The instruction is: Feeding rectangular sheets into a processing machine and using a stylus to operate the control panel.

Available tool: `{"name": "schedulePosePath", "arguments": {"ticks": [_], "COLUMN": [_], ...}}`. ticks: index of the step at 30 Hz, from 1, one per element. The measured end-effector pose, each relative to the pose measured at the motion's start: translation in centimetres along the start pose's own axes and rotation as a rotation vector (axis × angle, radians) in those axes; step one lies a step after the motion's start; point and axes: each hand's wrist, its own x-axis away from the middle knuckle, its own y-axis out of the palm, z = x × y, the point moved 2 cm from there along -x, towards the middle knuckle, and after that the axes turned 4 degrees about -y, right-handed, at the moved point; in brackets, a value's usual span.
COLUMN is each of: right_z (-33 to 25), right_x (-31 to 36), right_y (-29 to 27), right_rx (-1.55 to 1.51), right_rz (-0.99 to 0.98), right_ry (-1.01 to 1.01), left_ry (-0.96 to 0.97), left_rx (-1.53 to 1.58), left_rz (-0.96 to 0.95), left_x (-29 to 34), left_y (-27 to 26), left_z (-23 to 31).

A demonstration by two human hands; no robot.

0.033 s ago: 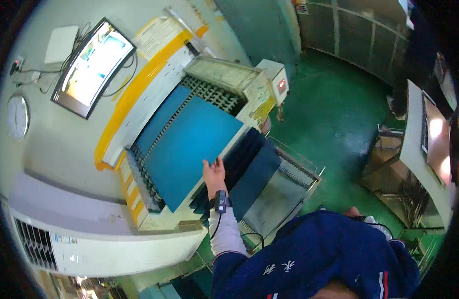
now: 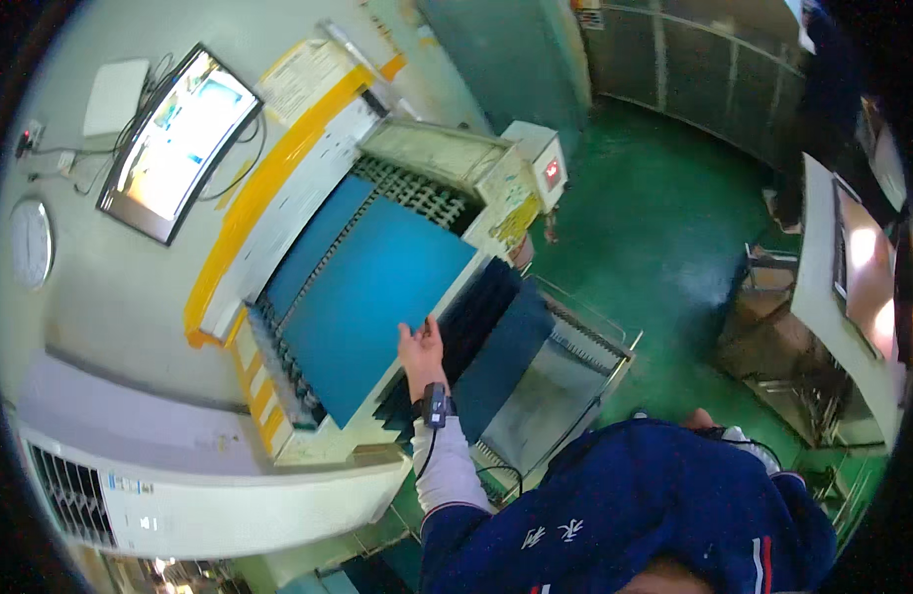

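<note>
The person's left hand point(image 2: 421, 354) is at the near edge of a blue sheet point(image 2: 372, 287), thumb and fingers parted and loosely curled, gripping nothing visible; whether they touch the sheet cannot be told. The sheet lies on the rollers point(image 2: 412, 188) of a conveyor machine point(image 2: 432, 147), beside another blue panel point(image 2: 328, 220). Dark sheets point(image 2: 506, 337) lean in a rack point(image 2: 548, 388) near the hand. The right hand point(image 2: 700, 419) is mostly hidden beyond the navy jacket point(image 2: 635, 485), its grip unclear.
</note>
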Motion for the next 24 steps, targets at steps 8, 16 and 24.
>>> {"name": "schedulePosePath", "arguments": {"ticks": [8,16,24], "right_z": [-16.2,-15.7,-13.1], "right_x": [5.1,5.8,4.1], "right_y": [-5.1,-4.4,-2.8], "right_rx": [0.142,0.047,0.008], "right_rz": [0.122,0.135,0.000], "right_ry": [0.341,0.427,0.245], "left_ry": [-0.031,-0.076,-0.091], "left_rx": [-0.264,-0.095,-0.976], "left_rz": [-0.365,-0.077,-0.335], "left_x": [-2.9,-0.7,2.0], "left_y": [-2.9,1.9,-1.4], "left_z": [0.4,-2.8,-2.7]}}
